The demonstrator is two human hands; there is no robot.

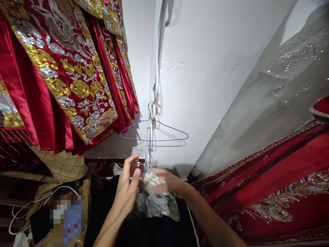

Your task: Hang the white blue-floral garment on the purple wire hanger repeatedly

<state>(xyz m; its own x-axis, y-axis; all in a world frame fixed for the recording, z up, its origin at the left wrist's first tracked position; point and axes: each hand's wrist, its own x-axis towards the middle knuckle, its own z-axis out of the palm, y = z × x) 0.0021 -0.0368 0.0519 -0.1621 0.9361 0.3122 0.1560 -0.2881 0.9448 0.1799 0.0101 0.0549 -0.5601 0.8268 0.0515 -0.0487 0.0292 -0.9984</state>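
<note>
My right hand point(167, 183) is closed on a bunched piece of pale patterned cloth point(156, 202) low in the middle of the view. Beside it, my left hand point(127, 187) has its fingers stretched up and apart, with the fingertips close to the cloth's left edge. Just above both hands a bare purple wire hanger point(154, 132) hangs on a hook against the white wall point(205, 68). The cloth hangs down over something dark below my arms.
Red garments with gold and silver embroidery point(64, 75) hang at upper left. More red embroidered fabric point(269, 185) lies at right, beside a clear plastic garment cover point(269, 96). A quilted beige bag point(61, 164), white cable point(23, 209) and a dark phone point(39, 223) sit at lower left.
</note>
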